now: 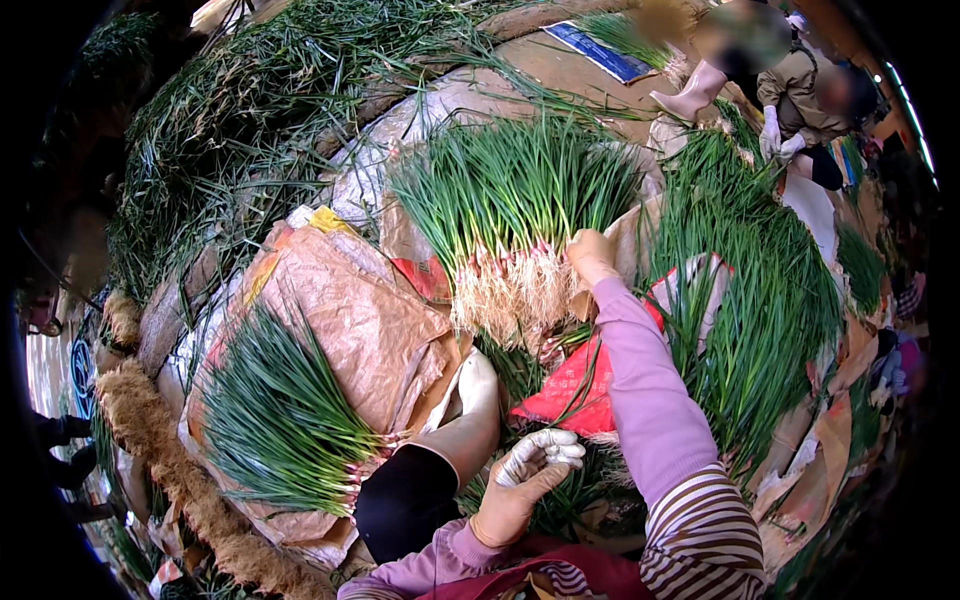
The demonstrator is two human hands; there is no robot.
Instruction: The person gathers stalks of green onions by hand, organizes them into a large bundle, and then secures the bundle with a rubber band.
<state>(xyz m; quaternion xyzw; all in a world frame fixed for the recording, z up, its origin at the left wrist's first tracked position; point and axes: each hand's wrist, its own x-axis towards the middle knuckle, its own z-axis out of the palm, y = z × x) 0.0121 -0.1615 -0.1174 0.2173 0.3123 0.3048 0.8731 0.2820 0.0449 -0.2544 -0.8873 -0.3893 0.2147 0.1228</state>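
Note:
A broad row of spring onions point(530, 190) lies in front of me, green leaves pointing away and pale tangled roots toward me. At its right end, my right hand point(592, 255) is closed on the onions near the root end; its fingertips are partly hidden. My left hand point(518, 488), in a glove with white-coated fingers, is held low near my lap. Its fingers curl toward the thumb, with nothing visible in them. A smaller fan of spring onions point(285, 410) rests on brown sacking point(340, 300) to the left. Beneath my right forearm is a red printed sack point(578, 388).
My light boot point(478, 400) stands between the left fan and the middle. A long heap of green onions point(750, 290) lies on the right. Loose green leaves point(250, 130) are piled at the far left, beside a rolled brown edge point(180, 470). Another person point(800, 100) works at the far right.

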